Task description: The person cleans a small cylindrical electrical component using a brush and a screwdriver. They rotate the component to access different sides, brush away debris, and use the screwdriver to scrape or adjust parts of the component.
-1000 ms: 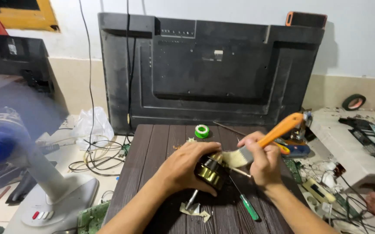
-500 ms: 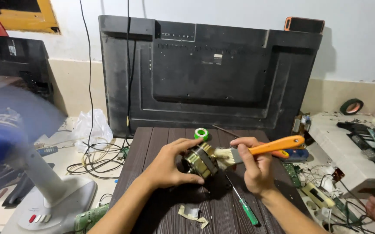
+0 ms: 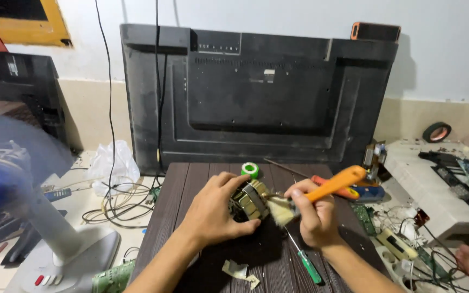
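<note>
While a fan (image 3: 7, 190) spins blurred at far left w/ loose cables (image 3: 110, 203) on the floor, the left hand (image 3: 215, 211) is closed around a small motor (image 3: 249, 199), held just above the dark bench (image 3: 164, 217) near centre. Right hand (image 3: 313, 214), immediately right of it, grips an orange-handled brush (image 3: 321, 191); handle slants up-right, bristles touch the motor's right side. A green screwdriver (image 3: 306, 260) lies below; bench's right edge is cluttered w/ parts, front-left is open.

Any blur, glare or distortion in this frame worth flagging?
Head view: the fan at left is smeared by motion blur; the left hand, right hand, brush and motor are sharp; light is soft and even, without glare; the back panel's edges bow slightly.
</note>
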